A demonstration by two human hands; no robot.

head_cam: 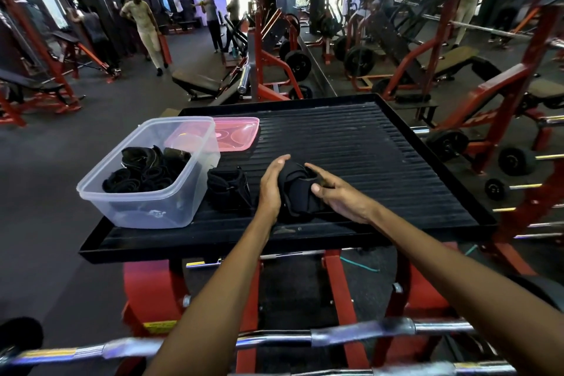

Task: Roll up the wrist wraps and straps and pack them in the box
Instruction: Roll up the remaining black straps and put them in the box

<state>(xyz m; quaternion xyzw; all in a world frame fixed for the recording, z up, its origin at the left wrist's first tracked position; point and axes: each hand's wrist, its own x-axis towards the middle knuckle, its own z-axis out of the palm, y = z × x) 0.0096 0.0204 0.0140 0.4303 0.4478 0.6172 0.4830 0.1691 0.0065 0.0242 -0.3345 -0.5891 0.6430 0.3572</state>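
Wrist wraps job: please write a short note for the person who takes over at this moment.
Left hand and right hand both hold a black wrap on the ribbed black platform, mid-roll.
Several rolled wraps lie in the clear box.
One more wrap sits on the platform beside the box.
The pink lid lies behind the box.
Left: finish this roll, pack both wraps.
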